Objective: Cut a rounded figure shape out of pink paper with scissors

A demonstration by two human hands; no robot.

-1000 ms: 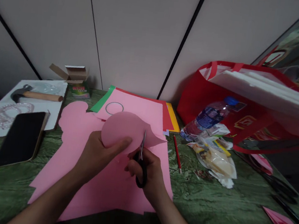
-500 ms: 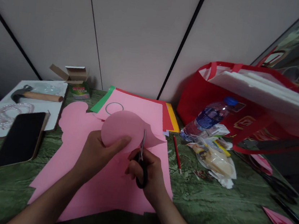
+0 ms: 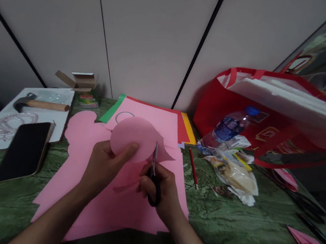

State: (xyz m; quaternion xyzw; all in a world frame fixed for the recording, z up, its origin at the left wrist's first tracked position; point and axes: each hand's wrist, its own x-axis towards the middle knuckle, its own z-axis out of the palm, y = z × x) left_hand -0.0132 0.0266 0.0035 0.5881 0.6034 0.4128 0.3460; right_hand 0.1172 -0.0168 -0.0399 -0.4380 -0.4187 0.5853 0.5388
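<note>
My left hand (image 3: 109,161) pinches a rounded piece of pink paper (image 3: 133,134) between thumb and fingers, thumb on its face. My right hand (image 3: 163,183) grips black-handled scissors (image 3: 154,160), their blades pointing up at the paper's right edge. A pointed offcut, still joined as far as I can see, sticks out to the right of the blades. Below both hands lie larger pink paper sheets (image 3: 86,211), one with a scalloped outline at its upper left. A thin ring (image 3: 125,112) rests on the pink sheet behind, partly covered by the held piece.
To the left are a phone (image 3: 24,152), a hammer (image 3: 46,105), bead strands (image 3: 6,124) and an opened small box (image 3: 87,97). On the right are a red pencil (image 3: 193,168), a water bottle (image 3: 224,129), a plastic packet (image 3: 235,172), a red bag (image 3: 209,104) and another pair of scissors (image 3: 309,205).
The round pink paper has turned slightly in my left hand, and its pointed offcut has dipped. A narrow strip of paper now shows below it. The scissors have barely moved.
</note>
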